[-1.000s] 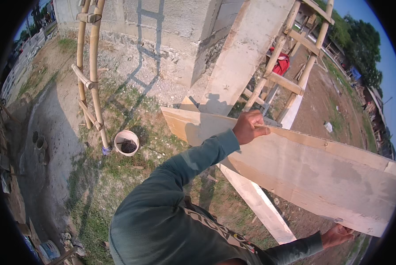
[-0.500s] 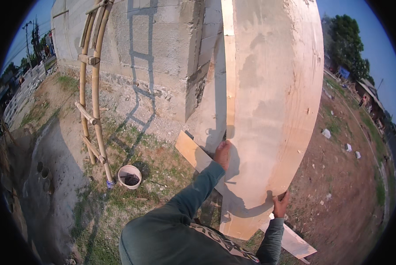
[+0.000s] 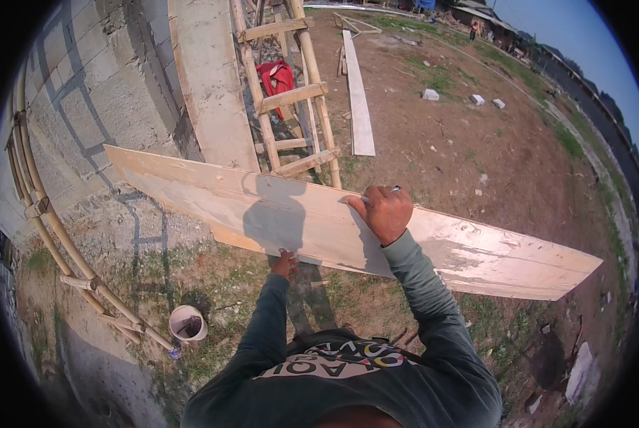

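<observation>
A long, pale plywood board [image 3: 348,228] stretches across in front of me on its long side, tilted, its right end lower than its left. My right hand [image 3: 389,214] is closed over its upper edge, right of the middle. At the lower edge my left hand [image 3: 285,265] grips the board, fingertips against its face. My shadow falls on the wood. Grey, uneven patches mark the surface. Another strip of wood [image 3: 237,239] shows below the board at the left, partly hidden by it.
A bamboo ladder [image 3: 70,264] stands at left beside a bucket [image 3: 188,323] of dark material. Behind the board are a block wall [image 3: 120,78], an upright panel [image 3: 209,85], a wooden ladder [image 3: 291,96] with red cloth [image 3: 275,82], and a long plank [image 3: 359,100] on the ground.
The board has swung from upright to crosswise. My right hand has shifted to its upper edge and my left to its lower edge. The view has turned right, bringing the wooden ladder in.
</observation>
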Available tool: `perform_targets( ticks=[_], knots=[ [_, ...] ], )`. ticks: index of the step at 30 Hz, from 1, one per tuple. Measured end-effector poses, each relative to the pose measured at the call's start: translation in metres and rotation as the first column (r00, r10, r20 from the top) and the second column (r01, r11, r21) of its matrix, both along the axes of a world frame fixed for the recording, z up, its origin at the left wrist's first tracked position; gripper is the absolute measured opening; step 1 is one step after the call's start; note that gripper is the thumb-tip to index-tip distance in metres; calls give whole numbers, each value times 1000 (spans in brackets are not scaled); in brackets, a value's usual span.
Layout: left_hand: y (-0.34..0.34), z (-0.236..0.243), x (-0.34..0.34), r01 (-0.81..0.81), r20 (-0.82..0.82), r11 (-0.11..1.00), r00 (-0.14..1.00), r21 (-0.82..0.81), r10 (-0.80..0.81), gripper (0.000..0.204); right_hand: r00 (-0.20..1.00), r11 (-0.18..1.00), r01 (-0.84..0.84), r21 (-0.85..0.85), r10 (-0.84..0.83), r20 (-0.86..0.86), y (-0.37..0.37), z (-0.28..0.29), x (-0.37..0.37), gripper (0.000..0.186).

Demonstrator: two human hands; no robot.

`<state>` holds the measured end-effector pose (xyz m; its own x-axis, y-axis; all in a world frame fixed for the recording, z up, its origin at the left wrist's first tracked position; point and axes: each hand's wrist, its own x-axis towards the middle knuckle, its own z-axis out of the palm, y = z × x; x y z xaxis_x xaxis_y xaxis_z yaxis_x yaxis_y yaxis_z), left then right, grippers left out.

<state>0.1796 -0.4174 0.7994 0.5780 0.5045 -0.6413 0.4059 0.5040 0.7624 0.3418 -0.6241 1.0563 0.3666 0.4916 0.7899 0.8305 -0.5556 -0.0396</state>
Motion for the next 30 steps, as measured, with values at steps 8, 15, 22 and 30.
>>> perform_targets(
  ticks=[8, 15, 22, 30],
  knots=[
    [-73, 273, 85, -339, 387, 201, 681, 919, -622, 47, 937, 793, -342, -505, 326, -123, 120, -125, 12, 16],
    [-101, 255, 136, 114, -84, -15, 630, 993, -772, 57, 904, 623, -418, -661, 356, -236, 167, -180, -27, 22],
    [-53, 160, 124, 197, -92, 34, 593, 980, -800, 38, 806, 471, -550, -690, 514, -293, 100, -176, -88, 29],
    [-34, 185, 111, -47, -58, -162, 808, 986, -587, 39, 889, 778, 326, 537, -446, 107, -236, 28, -5, 33]
  ],
)
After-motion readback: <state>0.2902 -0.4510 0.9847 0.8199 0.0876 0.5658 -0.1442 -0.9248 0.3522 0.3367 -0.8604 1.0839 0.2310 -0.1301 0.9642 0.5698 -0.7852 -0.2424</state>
